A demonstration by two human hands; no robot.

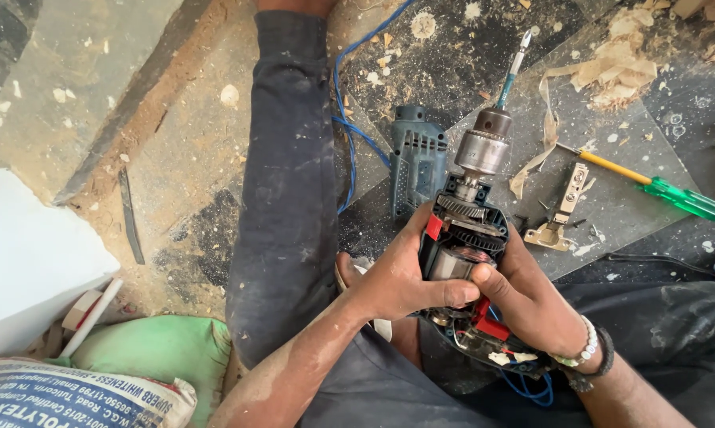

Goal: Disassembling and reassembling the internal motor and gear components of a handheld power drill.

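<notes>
Red-black opened electric drill [464, 238], gears and armature exposed, rests over lap. Left hand [397, 277] grips its side; right hand [524, 297] clasps opposite, thumb on armature. Detached teal housing half [418, 158] lies on floor. Step judged: internals inspection; next needs steady grip.

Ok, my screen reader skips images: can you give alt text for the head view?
Two bare hands, left hand and right hand, grip an opened electric drill with exposed motor and gears. On the dusty floor lie a teal drill housing half, a green-handled screwdriver and a metal hinge.
</notes>
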